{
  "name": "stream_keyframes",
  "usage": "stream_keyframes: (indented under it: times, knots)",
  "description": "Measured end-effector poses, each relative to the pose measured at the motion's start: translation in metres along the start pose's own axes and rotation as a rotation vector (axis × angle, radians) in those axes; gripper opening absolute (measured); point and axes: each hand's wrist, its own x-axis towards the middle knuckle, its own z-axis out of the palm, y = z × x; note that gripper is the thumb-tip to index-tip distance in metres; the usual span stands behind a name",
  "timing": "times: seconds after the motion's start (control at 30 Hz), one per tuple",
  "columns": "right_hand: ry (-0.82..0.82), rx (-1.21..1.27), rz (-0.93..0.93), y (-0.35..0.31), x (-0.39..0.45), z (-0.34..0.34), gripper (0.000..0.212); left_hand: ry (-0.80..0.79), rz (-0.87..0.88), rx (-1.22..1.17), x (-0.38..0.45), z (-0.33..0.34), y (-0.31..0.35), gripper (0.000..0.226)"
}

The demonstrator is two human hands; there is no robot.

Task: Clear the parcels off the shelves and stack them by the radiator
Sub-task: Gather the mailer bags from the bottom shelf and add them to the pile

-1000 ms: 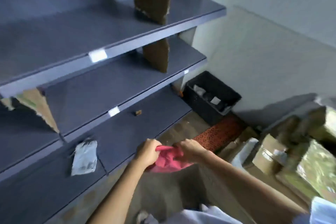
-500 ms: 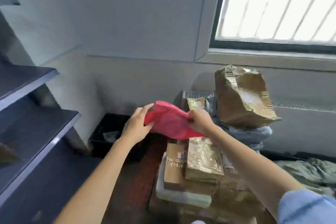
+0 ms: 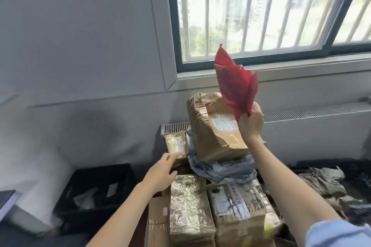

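My right hand (image 3: 251,121) grips a flat red parcel bag (image 3: 234,84) by its lower end and holds it upright, high in front of the window. My left hand (image 3: 161,172) is open, fingers spread, reaching toward a small taped brown parcel (image 3: 175,143) that leans against the radiator (image 3: 313,124). A big brown paper parcel (image 3: 212,128) stands on top of the pile, on a grey plastic bag (image 3: 222,168). Below lie taped cardboard boxes (image 3: 188,206) stacked in front of the radiator. Only a corner of the shelves (image 3: 6,198) shows at lower left.
A black crate (image 3: 96,190) with a few scraps inside stands on the floor left of the pile. Crumpled grey-green wrapping (image 3: 325,184) lies at the right. A barred window (image 3: 261,10) sits above the radiator, with a grey wall to the left.
I have turned from the shelves to the radiator. My left hand let go of the red bag and dropped toward the pile. My right hand lifted the bag up high.
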Motion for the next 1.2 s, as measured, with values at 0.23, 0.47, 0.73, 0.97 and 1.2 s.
stream_keyframes:
  times: [0.23, 0.47, 0.73, 0.97, 1.2]
  knots:
    - [-0.492, -0.405, 0.085, 0.071, 0.014, 0.018, 0.066, -0.126, -0.061, 0.058, 0.0, 0.013, -0.018, 0.059]
    - [-0.883, -0.519, 0.343, 0.104, 0.012, 0.016, 0.058, -0.19, -0.085, 0.054, 0.001, 0.022, -0.011, 0.056]
    - [-0.586, -0.381, 0.108, 0.054, -0.005, 0.03, 0.051, -0.231, -0.083, 0.053, -0.001, 0.034, -0.002, 0.05]
    - [-0.764, -0.276, -0.583, -0.032, -0.102, 0.075, 0.051, -0.211, -0.224, -0.055, -0.032, 0.033, -0.03, 0.045]
    - [-1.334, -0.337, -0.928, -0.092, -0.262, 0.146, 0.046, -0.061, -0.685, -0.244, -0.195, 0.013, -0.145, 0.042]
